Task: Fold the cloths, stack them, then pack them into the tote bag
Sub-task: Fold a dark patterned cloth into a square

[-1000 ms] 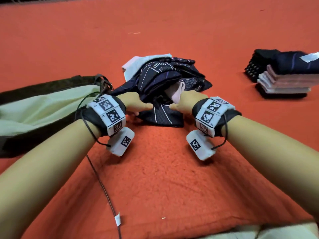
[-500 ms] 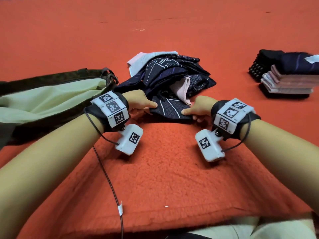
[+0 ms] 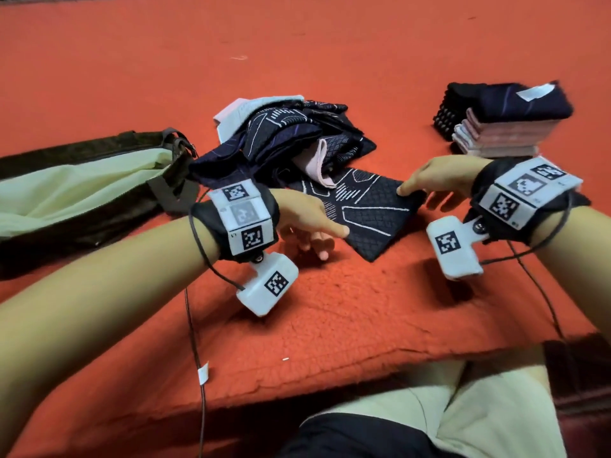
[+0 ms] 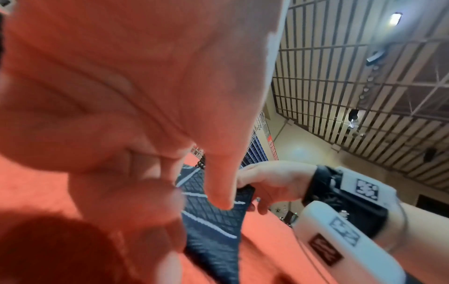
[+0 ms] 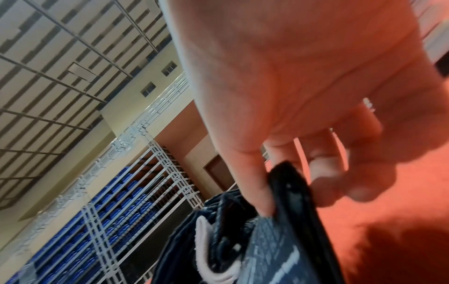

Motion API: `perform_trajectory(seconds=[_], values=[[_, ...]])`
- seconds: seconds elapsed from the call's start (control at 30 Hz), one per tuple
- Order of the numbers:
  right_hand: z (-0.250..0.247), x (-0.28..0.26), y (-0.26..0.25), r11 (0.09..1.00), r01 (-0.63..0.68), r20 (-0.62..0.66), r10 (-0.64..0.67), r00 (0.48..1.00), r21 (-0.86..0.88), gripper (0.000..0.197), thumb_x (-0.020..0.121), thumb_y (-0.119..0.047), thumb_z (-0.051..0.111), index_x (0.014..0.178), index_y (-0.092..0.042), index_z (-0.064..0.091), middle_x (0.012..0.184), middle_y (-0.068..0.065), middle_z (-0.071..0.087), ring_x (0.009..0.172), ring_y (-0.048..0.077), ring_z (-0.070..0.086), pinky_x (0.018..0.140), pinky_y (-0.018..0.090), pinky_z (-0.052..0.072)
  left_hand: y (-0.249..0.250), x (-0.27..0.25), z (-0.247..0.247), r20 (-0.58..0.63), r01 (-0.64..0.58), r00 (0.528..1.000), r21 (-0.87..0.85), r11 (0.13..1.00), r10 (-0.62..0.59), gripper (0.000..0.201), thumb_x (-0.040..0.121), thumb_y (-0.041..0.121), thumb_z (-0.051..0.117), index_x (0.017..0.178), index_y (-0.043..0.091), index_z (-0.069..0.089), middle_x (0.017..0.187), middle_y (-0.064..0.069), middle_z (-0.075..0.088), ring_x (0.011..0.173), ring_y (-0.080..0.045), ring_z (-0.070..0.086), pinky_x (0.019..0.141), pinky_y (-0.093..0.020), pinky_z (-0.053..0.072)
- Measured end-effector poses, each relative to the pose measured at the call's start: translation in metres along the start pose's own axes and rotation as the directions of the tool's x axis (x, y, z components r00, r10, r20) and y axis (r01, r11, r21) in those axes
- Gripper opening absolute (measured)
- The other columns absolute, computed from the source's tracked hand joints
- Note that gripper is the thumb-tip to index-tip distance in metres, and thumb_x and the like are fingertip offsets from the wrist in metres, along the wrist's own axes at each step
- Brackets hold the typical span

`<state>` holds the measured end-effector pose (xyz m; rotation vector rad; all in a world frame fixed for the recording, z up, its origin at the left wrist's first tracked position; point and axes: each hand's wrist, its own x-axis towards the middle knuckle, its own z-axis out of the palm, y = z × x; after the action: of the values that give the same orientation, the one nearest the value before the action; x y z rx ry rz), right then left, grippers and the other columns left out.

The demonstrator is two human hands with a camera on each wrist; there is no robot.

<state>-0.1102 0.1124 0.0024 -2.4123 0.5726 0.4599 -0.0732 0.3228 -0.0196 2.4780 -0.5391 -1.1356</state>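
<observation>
A dark navy cloth [image 3: 367, 213] with white line patterns lies partly spread on the orange blanket, drawn out from the loose pile of cloths [image 3: 287, 137] behind it. My left hand [image 3: 332, 239] pinches its left edge, thumb on top [image 4: 219, 199] and fingers curled beneath. My right hand [image 3: 413, 196] pinches its right corner; in the right wrist view the thumb [image 5: 257, 192] presses the cloth's edge [image 5: 289, 194] against the fingers. A stack of folded cloths [image 3: 502, 133] sits at the far right. The tote bag [image 3: 82, 190], dark with a pale green lining, lies open on the left.
The orange blanket [image 3: 330, 325] covers the whole surface, and its front edge drops off near my lap. A thin cable [image 3: 195, 342] hangs from the left wrist across the blanket. Pink and white cloths [image 3: 231, 114] show inside the loose pile.
My hands have moved apart, the right one to the right, pulling the dark patterned cloth out of the pile and spreading it flatter toward me.
</observation>
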Motion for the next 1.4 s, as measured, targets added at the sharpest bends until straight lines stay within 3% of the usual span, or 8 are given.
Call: perform_trajectory(seconds=[0.27,0.4,0.73,0.9,1.0,1.17,1.27,1.4], values=[[0.028,0.011,0.028,0.863,0.011,-0.116,0.055,0.992,0.506,0.021,0.086,-0.017,0.065,0.072,-0.009,0.051,0.064,0.007,0.053,0.046,0.015,0.051,0.035,0.015,0.043,0.018,0.037,-0.009,-0.458,-0.124,0.887,-0.131,0.984,0.051,0.019,0.093,0.030,0.049,0.080,0.018,0.057,0.072,0.000,0.057,0.069,-0.020,0.051,0.046,-0.014,0.037],[0.035,0.022,0.036,0.889,0.167,-0.338,-0.015,0.941,0.427,0.028,0.080,0.001,0.066,0.065,-0.018,0.051,0.063,0.001,0.052,0.050,0.013,0.049,0.030,0.015,0.041,0.016,0.052,-0.004,-0.550,-0.064,0.834,0.000,0.998,0.054,0.027,0.088,0.036,0.052,0.110,0.025,0.063,0.119,-0.002,0.063,0.118,-0.025,0.052,0.103,-0.028,0.036],[-0.015,0.028,0.124,0.718,0.161,-0.490,0.278,0.826,0.677,0.027,0.082,-0.001,0.063,0.070,-0.022,0.052,0.074,0.002,0.056,0.065,0.014,0.056,0.050,0.017,0.042,0.058,0.072,-0.002,-0.520,-0.142,0.848,-0.044,0.989,0.099,0.014,0.088,0.019,0.054,0.074,0.017,0.056,0.058,-0.003,0.044,0.039,-0.007,0.043,0.038,-0.017,0.034],[-0.007,0.023,0.143,0.765,0.162,-0.447,0.178,0.877,0.623,0.016,0.088,-0.015,0.062,0.102,-0.013,0.057,0.071,0.002,0.054,0.052,0.006,0.048,0.045,0.010,0.040,0.078,0.093,-0.003,-0.479,-0.103,0.878,-0.204,0.974,-0.008,0.054,0.084,0.027,0.059,0.123,-0.011,0.052,0.089,-0.010,0.051,0.061,-0.021,0.049,0.046,-0.025,0.036],[-0.003,0.023,0.145,0.777,0.218,-0.441,0.085,0.893,0.591,0.016,0.085,-0.014,0.065,0.100,-0.016,0.057,0.071,-0.003,0.054,0.057,0.006,0.045,0.044,0.009,0.038,0.077,0.109,-0.004,-0.515,-0.097,0.854,-0.309,0.946,-0.081,0.077,0.066,0.039,0.069,0.125,-0.008,0.050,0.116,-0.017,0.062,0.095,-0.026,0.063,0.076,-0.035,0.052],[0.002,0.030,0.153,0.806,0.252,-0.468,0.036,0.883,0.536,0.020,0.077,-0.006,0.069,0.081,-0.022,0.057,0.075,0.005,0.055,0.065,0.015,0.049,0.062,0.028,0.041,0.057,0.113,-0.009,-0.452,-0.139,0.889,-0.416,0.899,-0.071,0.012,0.086,0.015,0.061,0.076,0.013,0.057,0.057,0.000,0.062,0.047,-0.009,0.056,0.044,-0.016,0.043],[0.003,0.036,0.155,0.825,0.247,-0.485,0.037,0.874,0.508,0.020,0.074,-0.009,0.071,0.073,-0.022,0.055,0.078,0.009,0.055,0.072,0.021,0.050,0.069,0.035,0.041,0.050,0.112,-0.010,-0.433,-0.221,0.901,-0.490,0.843,-0.015,0.015,0.089,0.013,0.057,0.076,0.020,0.055,0.071,0.004,0.059,0.059,-0.010,0.055,0.060,-0.020,0.045],[0.002,0.038,0.158,0.819,0.254,-0.493,0.040,0.869,0.515,0.021,0.076,-0.007,0.069,0.074,-0.023,0.055,0.063,-0.006,0.049,0.052,0.003,0.046,0.057,0.020,0.037,0.068,0.094,-0.006,-0.430,-0.312,0.899,-0.489,0.815,0.086,0.013,0.091,0.016,0.055,0.088,0.028,0.052,0.070,0.007,0.053,0.045,-0.008,0.044,0.040,-0.012,0.036]])
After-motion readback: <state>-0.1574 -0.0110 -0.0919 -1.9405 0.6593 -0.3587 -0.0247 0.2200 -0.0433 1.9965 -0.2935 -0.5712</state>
